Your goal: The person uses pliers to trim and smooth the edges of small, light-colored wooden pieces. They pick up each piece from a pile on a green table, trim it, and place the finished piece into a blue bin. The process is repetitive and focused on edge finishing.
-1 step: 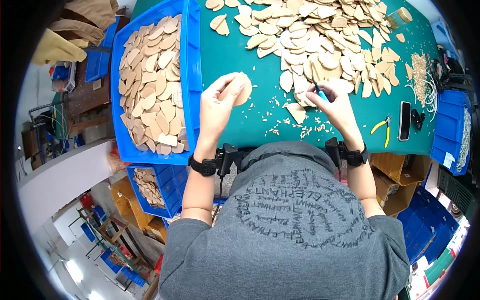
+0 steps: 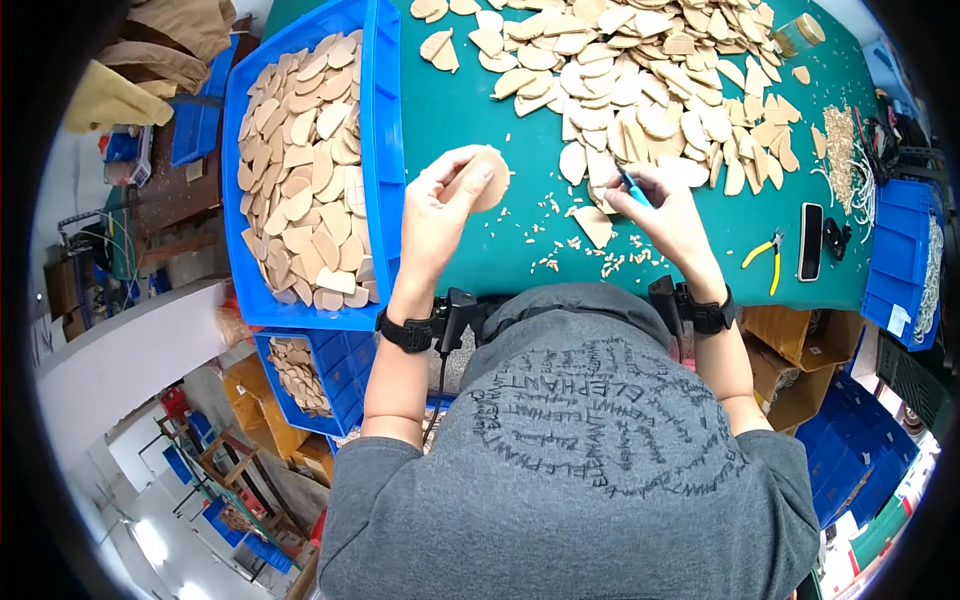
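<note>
My left hand (image 2: 446, 190) is closed on a flat, rounded tan wooden piece (image 2: 492, 182), pinched between thumb and fingers above the green table. To its right, my right hand (image 2: 655, 200) grips a slim teal-and-dark pen-like tool (image 2: 634, 188); the dark end points up and to the left, away from the piece. Just below the right hand lies a loose wooden piece (image 2: 594, 228) with a straight edge. Beyond both hands spreads a large heap of similar tan pieces (image 2: 640, 80).
A blue crate (image 2: 384, 150) full of wooden pieces stands at the left. Small wood scraps (image 2: 612, 262) litter the table's near part. Yellow-handled pliers (image 2: 764, 262), a phone (image 2: 810, 242), a jar (image 2: 800, 36) and a blue bin (image 2: 900, 265) are at the right.
My right hand has shifted slightly left, and the tool in it shows at a different tilt. The wooden piece in my left hand has turned a little.
</note>
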A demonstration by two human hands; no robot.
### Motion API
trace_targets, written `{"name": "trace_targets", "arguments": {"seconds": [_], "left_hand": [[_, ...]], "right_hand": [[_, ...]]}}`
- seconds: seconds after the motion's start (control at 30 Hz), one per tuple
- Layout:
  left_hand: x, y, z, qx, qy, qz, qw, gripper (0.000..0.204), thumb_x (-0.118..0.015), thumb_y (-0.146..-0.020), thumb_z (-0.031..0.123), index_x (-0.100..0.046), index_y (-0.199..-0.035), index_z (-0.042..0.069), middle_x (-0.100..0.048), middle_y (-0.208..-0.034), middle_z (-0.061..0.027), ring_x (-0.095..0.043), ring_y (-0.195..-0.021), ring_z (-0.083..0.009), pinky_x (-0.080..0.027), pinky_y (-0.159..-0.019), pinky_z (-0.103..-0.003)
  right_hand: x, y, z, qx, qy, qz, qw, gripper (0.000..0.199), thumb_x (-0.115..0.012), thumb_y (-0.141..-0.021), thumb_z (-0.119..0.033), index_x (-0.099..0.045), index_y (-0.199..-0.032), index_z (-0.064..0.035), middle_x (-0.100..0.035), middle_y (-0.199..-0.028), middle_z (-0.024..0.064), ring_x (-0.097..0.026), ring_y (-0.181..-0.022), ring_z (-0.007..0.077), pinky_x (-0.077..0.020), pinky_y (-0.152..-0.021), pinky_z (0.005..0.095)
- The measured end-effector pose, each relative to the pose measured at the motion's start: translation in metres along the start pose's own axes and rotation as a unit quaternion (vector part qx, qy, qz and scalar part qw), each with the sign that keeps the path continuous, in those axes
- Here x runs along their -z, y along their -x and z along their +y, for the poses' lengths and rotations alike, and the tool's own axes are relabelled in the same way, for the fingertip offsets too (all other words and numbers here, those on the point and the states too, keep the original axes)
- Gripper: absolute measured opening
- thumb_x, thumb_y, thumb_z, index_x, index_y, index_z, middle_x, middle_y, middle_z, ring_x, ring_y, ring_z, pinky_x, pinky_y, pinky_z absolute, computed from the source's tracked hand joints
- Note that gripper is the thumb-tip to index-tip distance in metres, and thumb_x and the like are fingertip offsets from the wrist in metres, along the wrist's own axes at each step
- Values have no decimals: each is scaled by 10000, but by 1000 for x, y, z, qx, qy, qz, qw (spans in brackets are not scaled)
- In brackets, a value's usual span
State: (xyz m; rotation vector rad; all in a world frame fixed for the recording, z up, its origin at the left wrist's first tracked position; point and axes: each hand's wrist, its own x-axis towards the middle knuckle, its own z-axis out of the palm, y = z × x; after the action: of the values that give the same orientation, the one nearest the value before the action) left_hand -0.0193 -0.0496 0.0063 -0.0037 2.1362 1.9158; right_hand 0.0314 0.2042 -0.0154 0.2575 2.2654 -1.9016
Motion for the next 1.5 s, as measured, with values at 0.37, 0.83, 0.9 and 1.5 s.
{"name": "trace_targets", "arguments": {"seconds": [0.37, 0.83, 0.9, 1.5], "left_hand": [[-26, 1, 19, -29, 9, -106, 994, 219, -640, -899, 175, -637, -1075, 44, -636, -1005, -39, -604, -944, -119, -493, -817, -252], [-22, 7, 8, -96, -122, -51, 987, 210, -650, -889, 157, -640, -1069, 51, -654, -994, -48, -613, -886, -120, -493, -783, -259], [-11, 6, 5, -115, -131, -12, 985, 173, -663, -872, 158, -674, -1028, 85, -659, -922, -60, -609, -818, -139, -491, -747, -271], [-148, -119, -78, -220, -413, -122, 875, 446, -722, -740, 363, -636, -1106, 123, -512, -1152, -144, -507, -1087, -290, -471, -883, -406]], "right_hand": [[-20, -7, -46, 217, 158, 21, 963, 262, -724, -704, -130, -650, -943, -52, -621, -769, 79, -596, -673, 183, -485, -621, 295], [-24, -8, -33, 238, 224, 30, 945, 270, -733, -683, -142, -669, -935, -69, -608, -712, 84, -600, -631, 197, -480, -592, 304], [-23, -7, -27, 220, 201, 55, 953, 251, -736, -700, -160, -677, -928, -72, -611, -694, 79, -595, -618, 188, -476, -588, 296], [55, 18, 28, 31, 43, 286, 957, 163, -708, -809, -114, -655, -915, -1, -603, -748, -33, -488, -657, 17, -405, -588, 175]]}}
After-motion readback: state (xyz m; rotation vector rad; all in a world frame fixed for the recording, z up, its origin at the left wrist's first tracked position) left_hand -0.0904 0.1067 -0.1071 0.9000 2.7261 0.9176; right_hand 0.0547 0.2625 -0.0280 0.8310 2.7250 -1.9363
